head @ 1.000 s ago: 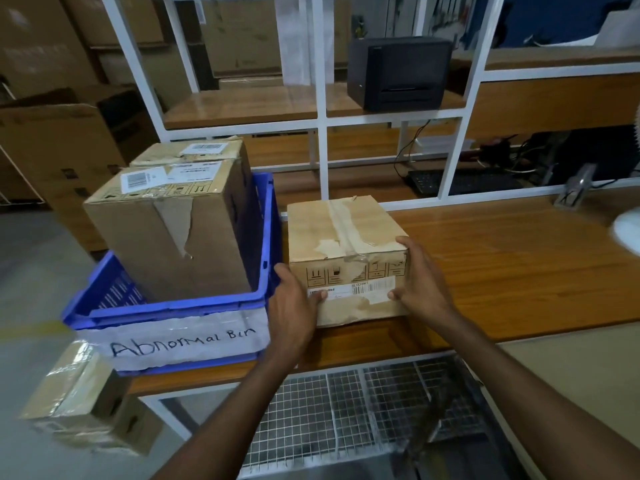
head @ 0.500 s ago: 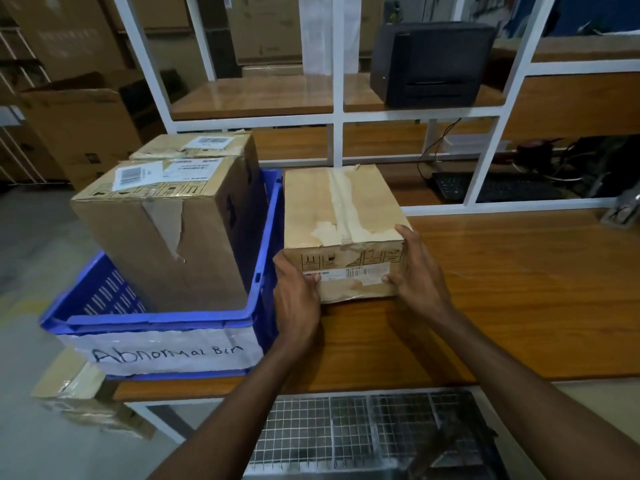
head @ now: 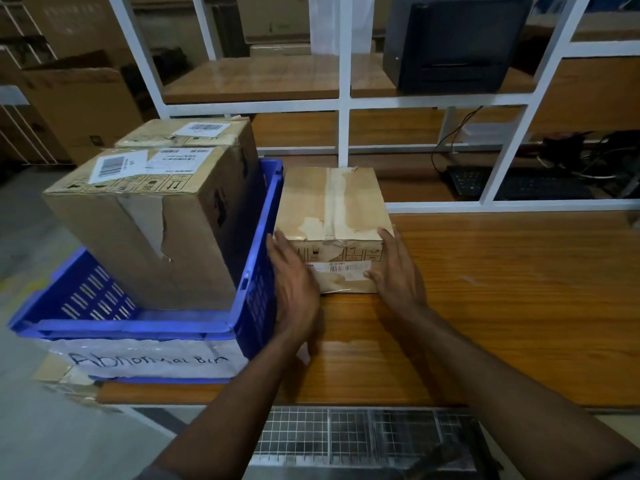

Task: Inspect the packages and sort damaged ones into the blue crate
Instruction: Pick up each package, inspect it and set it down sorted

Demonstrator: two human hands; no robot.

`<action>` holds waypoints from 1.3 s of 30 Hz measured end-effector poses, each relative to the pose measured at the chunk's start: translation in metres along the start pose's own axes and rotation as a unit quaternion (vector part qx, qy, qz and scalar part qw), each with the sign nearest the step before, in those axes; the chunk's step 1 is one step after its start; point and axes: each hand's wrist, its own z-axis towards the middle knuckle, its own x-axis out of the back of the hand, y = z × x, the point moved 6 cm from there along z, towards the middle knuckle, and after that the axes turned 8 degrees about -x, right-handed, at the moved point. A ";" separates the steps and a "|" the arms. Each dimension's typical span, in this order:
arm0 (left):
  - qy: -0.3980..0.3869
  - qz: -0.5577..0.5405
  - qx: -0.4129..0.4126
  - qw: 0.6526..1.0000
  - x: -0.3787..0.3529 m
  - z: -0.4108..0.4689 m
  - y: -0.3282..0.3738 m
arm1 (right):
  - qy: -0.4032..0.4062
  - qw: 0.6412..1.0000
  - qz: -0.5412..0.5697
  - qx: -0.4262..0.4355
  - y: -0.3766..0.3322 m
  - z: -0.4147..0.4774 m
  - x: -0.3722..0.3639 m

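Note:
A small cardboard package with torn, peeling tape on top and a barcode label on its front rests on the wooden table, right beside the blue crate. My left hand presses flat on its front left corner, slightly blurred. My right hand clasps its front right corner. The crate carries a white "Abnormal Bin" label and holds two boxes: a large box with a ripped side in front and a second labelled box behind it.
The wooden table stretches to the right. A white shelf frame rises behind it, with a black printer on the shelf and a keyboard with cables below. Cardboard boxes stand on the floor at the left.
The package has moved back along the table, staying close beside the crate's right wall. Both hands stayed on its front corners, and the left hand has flattened against it.

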 end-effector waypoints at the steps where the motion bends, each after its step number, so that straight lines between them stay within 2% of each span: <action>1: -0.011 0.015 -0.010 1.000 -0.004 -0.001 0.000 | 0.004 1.000 -0.009 -0.007 -0.001 0.000 -0.003; 4: -0.036 0.064 -0.031 0.997 -0.011 -0.001 0.002 | 0.005 1.000 -0.009 -0.013 -0.004 -0.001 -0.009; 8: -0.044 0.070 -0.032 0.996 -0.012 0.003 -0.001 | 0.000 1.000 0.001 -0.005 -0.004 -0.002 -0.012; 19: -0.044 0.145 -0.080 0.985 -0.007 -0.003 -0.005 | 0.003 1.000 0.021 -0.015 -0.003 0.002 -0.015; 24: -0.080 0.165 -0.102 0.978 -0.006 -0.006 -0.008 | 0.004 0.999 0.036 -0.037 -0.003 0.002 -0.016; 32: -0.127 0.154 -0.103 0.974 0.001 -0.004 -0.016 | -0.062 0.997 0.009 -0.042 -0.011 0.000 -0.002; 37: -0.140 0.113 -0.095 0.979 0.014 -0.027 -0.011 | 0.033 0.998 -0.026 -0.049 -0.023 -0.030 0.005; 39: -0.138 0.096 -0.099 0.981 0.018 -0.036 -0.011 | 0.045 0.997 -0.023 -0.057 -0.030 -0.046 0.004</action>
